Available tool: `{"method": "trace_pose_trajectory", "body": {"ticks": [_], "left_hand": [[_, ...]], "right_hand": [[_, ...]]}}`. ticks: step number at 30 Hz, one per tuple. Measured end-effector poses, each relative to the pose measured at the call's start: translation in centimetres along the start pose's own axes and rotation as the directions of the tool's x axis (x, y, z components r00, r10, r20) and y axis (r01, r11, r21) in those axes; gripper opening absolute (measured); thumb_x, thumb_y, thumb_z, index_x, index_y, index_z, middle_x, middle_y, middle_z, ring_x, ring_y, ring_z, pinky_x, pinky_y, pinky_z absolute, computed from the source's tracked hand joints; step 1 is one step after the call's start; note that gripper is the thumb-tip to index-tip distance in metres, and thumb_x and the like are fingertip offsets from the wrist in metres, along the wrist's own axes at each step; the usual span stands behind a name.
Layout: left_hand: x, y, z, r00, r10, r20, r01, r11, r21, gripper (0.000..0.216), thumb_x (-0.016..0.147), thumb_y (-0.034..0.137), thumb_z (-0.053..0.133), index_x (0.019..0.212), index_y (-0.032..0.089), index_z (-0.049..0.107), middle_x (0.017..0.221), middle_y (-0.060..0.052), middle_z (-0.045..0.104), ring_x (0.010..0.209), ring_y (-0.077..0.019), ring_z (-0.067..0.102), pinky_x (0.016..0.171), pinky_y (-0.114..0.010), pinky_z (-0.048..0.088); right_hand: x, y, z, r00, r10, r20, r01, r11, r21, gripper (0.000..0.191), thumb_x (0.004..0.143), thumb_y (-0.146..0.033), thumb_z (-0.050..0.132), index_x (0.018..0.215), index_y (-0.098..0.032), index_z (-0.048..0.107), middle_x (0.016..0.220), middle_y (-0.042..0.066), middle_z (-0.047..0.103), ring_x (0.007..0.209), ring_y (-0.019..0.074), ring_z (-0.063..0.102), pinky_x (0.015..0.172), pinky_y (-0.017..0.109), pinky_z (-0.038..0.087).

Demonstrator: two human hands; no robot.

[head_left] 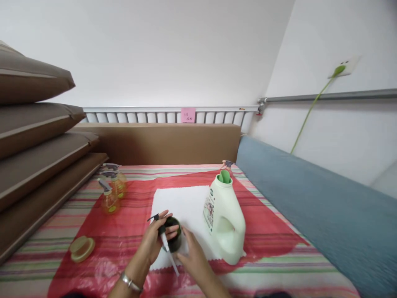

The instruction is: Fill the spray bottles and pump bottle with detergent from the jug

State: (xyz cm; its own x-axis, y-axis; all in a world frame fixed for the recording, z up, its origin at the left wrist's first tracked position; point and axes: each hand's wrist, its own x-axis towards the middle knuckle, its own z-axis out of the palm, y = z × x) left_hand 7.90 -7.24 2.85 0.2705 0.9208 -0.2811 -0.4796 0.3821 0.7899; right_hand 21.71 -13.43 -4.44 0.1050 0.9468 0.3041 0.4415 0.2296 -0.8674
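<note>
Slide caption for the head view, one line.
Left hand holding a pump top, right hand beside a dark open-topped container, pale green jug standing to the right.

A pump top (165,242) is lying tilted in the left fingers (172,229), its black head and nozzle showing above them, its white neck and thin pale tube slanting down rightward beneath them. A dark, glossy green bottle (177,244) is standing uncapped, its open mouth facing up behind the left fingers, its side sitting just beside the right fingers (188,236).
</note>
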Motion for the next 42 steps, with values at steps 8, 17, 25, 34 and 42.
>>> {"method": "trace_pose_trajectory", "body": {"ticks": [8,17,25,34,42], "left_hand": [[0.0,-0.4,-0.3,1.0,-0.003,0.028,0.003,1.0,0.008,0.031,0.076,0.021,0.06,0.106,0.016,0.053,0.126,-0.014,0.051,0.078,-0.0238,0.069,0.068,-0.039,0.057],[-0.4,-0.9,-0.6,0.998,-0.025,0.049,0.027,0.999,-0.039,0.034,0.075,0.025,0.06,0.107,0.016,0.052,0.13,-0.013,0.046,0.075,-0.0218,0.069,0.061,-0.034,0.056],[0.5,-1.2,-1.7,0.992,-0.053,0.118,0.057,0.998,-0.039,0.039,0.075,0.026,0.059,0.111,0.015,0.051,0.124,-0.015,0.05,0.074,-0.0245,0.07,0.055,-0.032,0.055],[0.5,-1.1,-2.0,0.987,-0.062,0.147,0.072,0.995,-0.066,0.038,0.074,0.027,0.061,0.109,0.015,0.051,0.125,-0.016,0.048,0.073,-0.0254,0.07,0.054,-0.032,0.055],[0.6,-1.4,-1.9,0.987,-0.052,0.155,0.061,0.997,-0.056,0.037,0.076,0.03,0.059,0.109,0.014,0.051,0.115,-0.016,0.053,0.071,-0.0238,0.069,0.054,-0.03,0.054]], "right_hand": [[-5.2,0.6,-13.2,0.759,0.223,-0.612,-0.212,0.973,0.092,0.052,0.076,-0.049,0.054,0.117,-0.019,0.046,0.121,0.012,0.055,0.11,0.0256,0.053,0.092,0.038,0.043],[-0.4,0.3,-13.5,0.832,0.32,-0.454,-0.373,0.927,-0.029,0.044,0.062,-0.055,0.063,0.08,-0.015,0.062,0.068,0.005,0.068,0.067,0.025,0.062,0.057,0.031,0.047],[2.2,-5.0,-16.4,0.9,0.255,-0.353,-0.348,0.908,-0.233,0.036,0.066,-0.056,0.058,0.065,-0.02,0.055,0.049,-0.003,0.054,0.05,0.0179,0.051,0.049,0.027,0.036],[3.1,-10.6,-19.4,0.923,0.334,0.192,-0.141,0.757,-0.638,0.049,0.074,-0.063,0.044,0.085,-0.019,0.063,0.065,0.001,0.066,0.049,0.0178,0.056,0.055,0.029,0.044],[2.4,-10.8,-19.1,0.878,0.324,0.353,0.029,0.7,-0.714,0.04,0.075,-0.059,0.049,0.087,-0.024,0.065,0.092,0.004,0.071,0.086,0.0265,0.063,0.074,0.031,0.048]]}}
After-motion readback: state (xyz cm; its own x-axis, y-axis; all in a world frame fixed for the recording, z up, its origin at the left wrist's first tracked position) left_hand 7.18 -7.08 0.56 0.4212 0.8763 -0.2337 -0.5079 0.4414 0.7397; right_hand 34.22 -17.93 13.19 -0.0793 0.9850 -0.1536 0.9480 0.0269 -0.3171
